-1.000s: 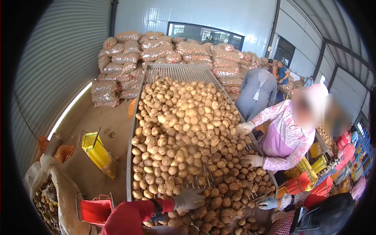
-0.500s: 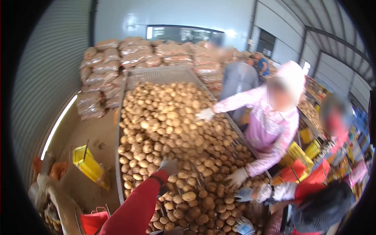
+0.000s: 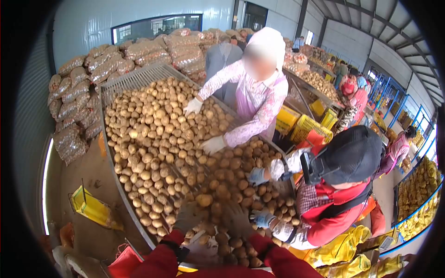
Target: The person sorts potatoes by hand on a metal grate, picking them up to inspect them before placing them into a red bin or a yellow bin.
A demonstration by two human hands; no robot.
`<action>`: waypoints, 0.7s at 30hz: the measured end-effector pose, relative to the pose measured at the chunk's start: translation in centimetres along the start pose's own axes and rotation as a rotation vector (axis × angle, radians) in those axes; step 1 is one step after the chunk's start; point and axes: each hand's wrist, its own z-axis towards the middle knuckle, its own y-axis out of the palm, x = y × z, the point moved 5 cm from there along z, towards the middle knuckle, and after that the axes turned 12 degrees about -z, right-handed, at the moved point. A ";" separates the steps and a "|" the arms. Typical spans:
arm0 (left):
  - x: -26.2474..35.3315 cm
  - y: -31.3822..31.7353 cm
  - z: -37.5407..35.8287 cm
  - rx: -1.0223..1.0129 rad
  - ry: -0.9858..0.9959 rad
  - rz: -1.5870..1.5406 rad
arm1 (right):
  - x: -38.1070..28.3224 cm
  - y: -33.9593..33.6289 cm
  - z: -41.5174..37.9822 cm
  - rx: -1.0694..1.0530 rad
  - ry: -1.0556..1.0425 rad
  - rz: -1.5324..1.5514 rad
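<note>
Many potatoes [image 3: 153, 116] cover a slatted metal table [image 3: 134, 74]. At its near end my left hand [image 3: 189, 217], gloved and in a red sleeve, rests on the potatoes with its fingers spread. Just right of it lies my right hand [image 3: 237, 219], also gloved, fingers apart over darker potatoes; neither hand grips one. Across the table a person in a pink patterned top [image 3: 259, 99] has both white-gloved hands on the potatoes. On the right a person in a black cap [image 3: 350, 155] reaches in with two blue-grey gloved hands close to my right hand.
Filled sacks [image 3: 99, 69] are stacked behind the table. On the floor at left stands a yellow holder [image 3: 92, 208], with a red one [image 3: 125, 262] nearer me. Yellow crates [image 3: 310, 129] sit beyond the right edge. More people and yellow sacks [image 3: 417, 190] are at far right.
The view has turned right. My left hand has drawn back toward the near end, and my right hand now shows beside it. The pink-topped person's hands remain on the potatoes.
</note>
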 end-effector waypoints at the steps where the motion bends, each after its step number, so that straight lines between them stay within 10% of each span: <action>1: 0.8 0.7 -1.2 0.011 0.010 -0.015 | 0.2 3.0 1.2 -0.027 0.040 0.046; 12: 1.4 1.8 -17.5 -0.018 0.168 0.122 | -9.1 -0.4 -7.8 -0.198 -0.443 -0.129; 21: 0.0 -0.1 -23.4 0.172 0.018 -0.066 | -3.0 -0.3 -16.6 -0.271 -0.383 0.077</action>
